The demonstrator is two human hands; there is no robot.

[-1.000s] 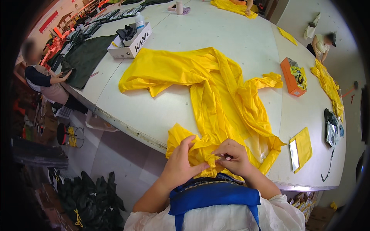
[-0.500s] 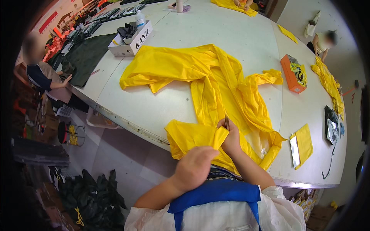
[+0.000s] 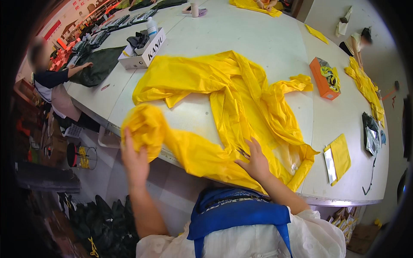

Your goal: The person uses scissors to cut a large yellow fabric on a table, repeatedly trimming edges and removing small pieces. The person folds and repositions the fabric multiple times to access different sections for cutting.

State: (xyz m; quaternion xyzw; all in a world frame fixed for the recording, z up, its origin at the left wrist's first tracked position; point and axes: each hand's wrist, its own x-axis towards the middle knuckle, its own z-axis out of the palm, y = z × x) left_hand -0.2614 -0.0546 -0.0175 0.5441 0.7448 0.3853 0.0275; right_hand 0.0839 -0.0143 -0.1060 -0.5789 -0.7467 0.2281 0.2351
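Observation:
A yellow garment of thin, smooth fabric (image 3: 241, 92) lies spread and creased over the table before me. At the table's near left edge, my left hand (image 3: 137, 162) is closed on a bunched end of it, slightly blurred. From that bunch a long strip of the fabric runs right toward my other hand. My right hand (image 3: 255, 163) is over the near part of the garment, thumb and fingers partly spread. Small dark metal thread snips (image 3: 243, 152) sit between its thumb and fingers; the grip on them is partly hidden.
A white carton (image 3: 144, 53) with dark items and a bottle stands far left. Rightward are an orange box (image 3: 325, 78) and a folded yellow packet (image 3: 337, 159). Co-workers handle a dark cloth (image 3: 99, 64) at left and yellow garments at the far side and right.
My left hand has swung left and up, carrying the garment's end outward from beside my right hand. My right hand has loosened and lowered slightly, the snips tilting. The co-worker at left has reached forward.

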